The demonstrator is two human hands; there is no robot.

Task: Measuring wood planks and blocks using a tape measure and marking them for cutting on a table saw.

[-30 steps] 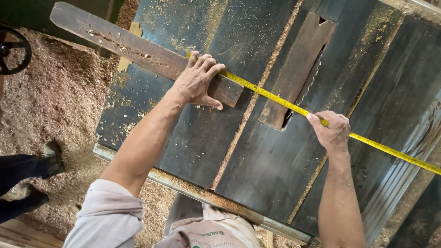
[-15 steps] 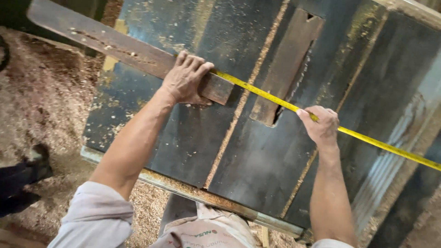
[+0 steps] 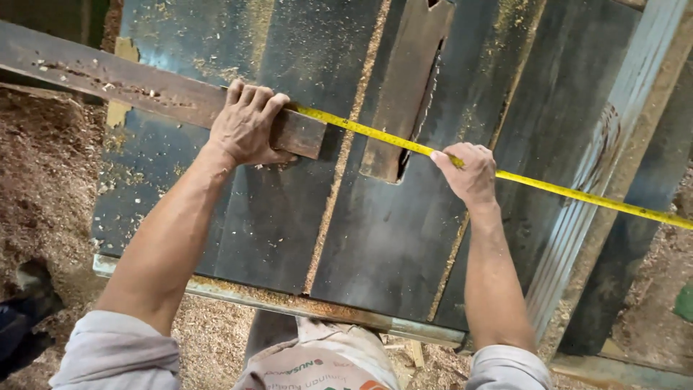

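wooden bar (image 3: 144, 87) on saw table (image 3: 289, 217), tape measure (image 3: 563, 189) stretched rightward

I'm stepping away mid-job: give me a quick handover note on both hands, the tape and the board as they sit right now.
Left hand: pressed on the end of the wooden board, which lies flat across the saw table; the yellow tape measure starts under its fingers.
Right hand: pinches the tape just past the blade slot; the tape runs on off the table's right side.
Done: tape stretched taut from board end across the slot.
Left: no mark shows on the board or table yet.
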